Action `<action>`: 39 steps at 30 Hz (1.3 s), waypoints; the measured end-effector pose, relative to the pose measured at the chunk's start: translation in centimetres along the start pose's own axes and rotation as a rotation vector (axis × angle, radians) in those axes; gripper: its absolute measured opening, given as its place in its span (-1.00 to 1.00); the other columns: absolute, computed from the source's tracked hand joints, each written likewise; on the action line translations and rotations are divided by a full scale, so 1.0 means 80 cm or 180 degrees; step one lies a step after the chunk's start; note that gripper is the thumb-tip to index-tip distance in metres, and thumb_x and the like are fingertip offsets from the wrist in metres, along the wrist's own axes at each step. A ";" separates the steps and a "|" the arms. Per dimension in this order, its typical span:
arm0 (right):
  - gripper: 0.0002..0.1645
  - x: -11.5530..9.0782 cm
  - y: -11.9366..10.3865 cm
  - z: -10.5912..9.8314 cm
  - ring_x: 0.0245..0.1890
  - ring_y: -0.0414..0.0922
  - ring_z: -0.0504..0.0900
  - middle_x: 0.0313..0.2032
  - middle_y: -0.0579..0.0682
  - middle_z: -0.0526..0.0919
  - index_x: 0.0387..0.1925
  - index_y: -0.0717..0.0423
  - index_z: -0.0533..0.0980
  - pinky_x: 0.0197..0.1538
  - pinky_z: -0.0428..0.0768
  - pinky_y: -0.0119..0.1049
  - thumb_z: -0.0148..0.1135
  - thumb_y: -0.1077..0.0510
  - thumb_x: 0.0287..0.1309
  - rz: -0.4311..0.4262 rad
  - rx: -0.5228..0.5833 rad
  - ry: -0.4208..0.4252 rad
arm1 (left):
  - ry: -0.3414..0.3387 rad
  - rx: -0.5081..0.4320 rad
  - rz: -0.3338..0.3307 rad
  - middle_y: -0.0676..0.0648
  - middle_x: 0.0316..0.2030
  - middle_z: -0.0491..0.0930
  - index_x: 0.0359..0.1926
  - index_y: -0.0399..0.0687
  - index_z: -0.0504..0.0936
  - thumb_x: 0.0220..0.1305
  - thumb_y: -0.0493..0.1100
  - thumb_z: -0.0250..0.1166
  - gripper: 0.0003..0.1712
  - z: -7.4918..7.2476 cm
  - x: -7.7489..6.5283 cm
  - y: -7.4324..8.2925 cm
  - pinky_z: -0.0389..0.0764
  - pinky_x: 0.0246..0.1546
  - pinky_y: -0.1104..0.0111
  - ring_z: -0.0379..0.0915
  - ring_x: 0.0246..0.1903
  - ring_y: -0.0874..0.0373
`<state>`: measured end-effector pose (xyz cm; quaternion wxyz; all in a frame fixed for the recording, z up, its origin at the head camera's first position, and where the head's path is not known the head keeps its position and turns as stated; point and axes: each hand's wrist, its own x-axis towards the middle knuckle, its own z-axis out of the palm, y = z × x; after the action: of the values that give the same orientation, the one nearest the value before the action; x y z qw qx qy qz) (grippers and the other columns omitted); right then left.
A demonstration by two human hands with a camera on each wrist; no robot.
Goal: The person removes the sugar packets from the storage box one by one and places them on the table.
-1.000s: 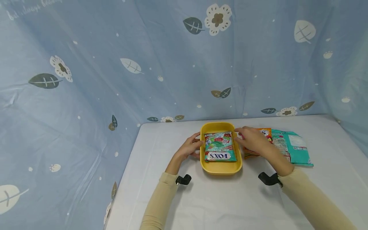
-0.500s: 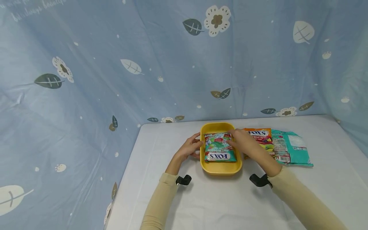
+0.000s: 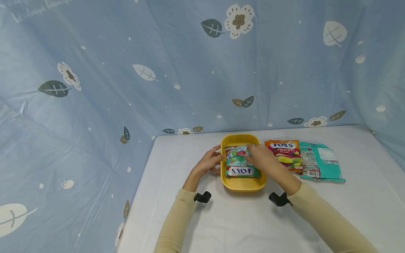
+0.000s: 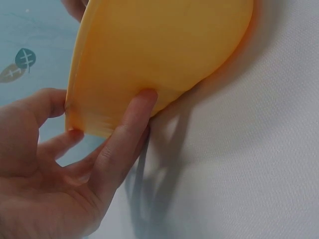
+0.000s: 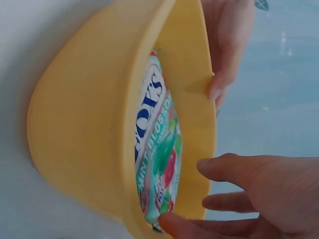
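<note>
A yellow plastic tub [image 3: 243, 185] stands on the white table, with a green-and-red Fox's Mint Blossom candy bag [image 3: 238, 161] lying inside it. My left hand [image 3: 209, 161] holds the tub's left side, thumb at the rim and fingers against the outer wall, as the left wrist view shows. Over the tub's right rim reaches my right hand [image 3: 262, 158], with its fingers spread above the bag's right part. In the right wrist view, one fingertip [image 5: 172, 221] is right at the bag's end, while the thumb [image 5: 219, 167] is apart from the bag.
To the right of the tub lies an orange-and-red Fox's Fruits candy bag [image 3: 284, 154]. Beside it is a turquoise bag [image 3: 326, 163], back side up. A blue patterned curtain [image 3: 190, 70] hangs behind and left of the table [image 3: 243, 225].
My right hand has moved left, from the tub's right rim to over the Mint Blossom bag, uncovering the Fox's Fruits bag. The left hand has stayed on the tub.
</note>
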<state>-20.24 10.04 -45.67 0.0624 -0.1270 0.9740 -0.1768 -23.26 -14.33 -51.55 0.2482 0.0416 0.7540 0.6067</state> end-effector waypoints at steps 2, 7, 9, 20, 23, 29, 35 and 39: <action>-0.36 0.000 -0.004 0.003 -0.18 0.11 0.69 -0.07 0.29 0.66 0.19 0.32 0.46 -0.09 0.77 0.02 0.35 0.01 0.20 -0.0015 -0.0081 0.0037 | -0.0009 0.0010 0.0003 -0.22 0.25 0.41 0.51 0.28 0.13 0.39 -0.04 0.18 -0.27 0.000 0.001 0.000 0.78 -0.41 0.07 0.64 -0.02 -0.05; -0.34 0.000 -0.012 0.006 -0.26 0.10 0.70 -0.14 0.30 0.67 0.16 0.36 0.45 -0.16 0.78 0.00 0.37 0.00 0.18 0.0010 -0.0203 0.0085 | -0.0005 0.0018 0.0007 -0.21 0.25 0.42 0.50 0.29 0.14 0.40 -0.04 0.17 -0.28 0.000 0.002 0.001 0.77 -0.37 0.01 0.65 -0.04 -0.04; -0.35 0.001 -0.014 0.007 -0.32 0.09 0.69 -0.16 0.30 0.67 0.13 0.38 0.45 -0.19 0.78 0.00 0.36 0.00 0.19 0.0029 -0.0208 0.0092 | 0.0005 0.0015 0.0002 -0.21 0.24 0.42 0.50 0.29 0.14 0.39 -0.04 0.17 -0.28 0.000 0.002 0.002 0.77 -0.35 0.00 0.65 -0.05 -0.02; -0.32 0.003 -0.033 0.017 -0.39 0.10 0.64 -0.18 0.35 0.62 0.12 0.40 0.43 -0.26 0.78 0.02 0.32 -0.07 0.20 0.0335 -0.0197 -0.0002 | 0.0003 0.0029 -0.0021 -0.22 0.25 0.42 0.50 0.29 0.14 0.39 -0.03 0.17 -0.28 -0.002 0.002 0.003 0.78 -0.41 0.05 0.65 -0.04 -0.03; -0.29 0.004 -0.036 0.018 -0.39 0.10 0.63 -0.19 0.37 0.59 0.12 0.42 0.41 -0.28 0.77 0.01 0.31 -0.08 0.21 0.0390 -0.0215 -0.0003 | -0.0015 0.0001 -0.0010 -0.22 0.25 0.41 0.51 0.26 0.13 0.40 -0.03 0.17 -0.27 -0.002 0.004 0.002 0.78 -0.41 0.06 0.64 -0.04 -0.03; -0.31 0.006 -0.035 0.023 -0.40 0.09 0.62 -0.23 0.35 0.59 0.11 0.39 0.41 -0.33 0.76 -0.01 0.30 -0.09 0.21 0.0461 -0.0131 -0.0048 | -0.0033 -0.0018 -0.0009 -0.23 0.26 0.41 0.51 0.25 0.12 0.41 -0.03 0.16 -0.27 -0.003 0.004 0.000 0.77 -0.38 -0.01 0.63 -0.01 -0.05; -0.30 0.010 -0.032 0.033 -0.31 0.14 0.65 -0.22 0.31 0.63 0.11 0.40 0.42 -0.28 0.76 0.01 0.32 -0.09 0.20 0.0501 -0.0037 -0.0077 | -0.0019 -0.0019 -0.0012 -0.24 0.25 0.41 0.51 0.24 0.13 0.40 -0.04 0.16 -0.28 -0.002 0.001 0.002 0.77 -0.37 -0.01 0.63 -0.01 -0.06; -0.26 0.011 -0.030 0.041 -0.26 0.19 0.67 -0.19 0.33 0.65 0.15 0.42 0.40 -0.22 0.76 0.03 0.32 -0.09 0.20 0.0522 -0.0041 -0.0089 | -0.0035 -0.0005 -0.0005 -0.25 0.25 0.40 0.51 0.25 0.12 0.43 -0.05 0.14 -0.29 0.000 -0.001 0.003 0.77 -0.36 0.00 0.63 0.01 -0.07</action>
<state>-20.04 6.54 -47.92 0.0895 -0.0497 0.9813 -0.1631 -23.26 -14.33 -51.32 0.2528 0.0441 0.7522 0.6069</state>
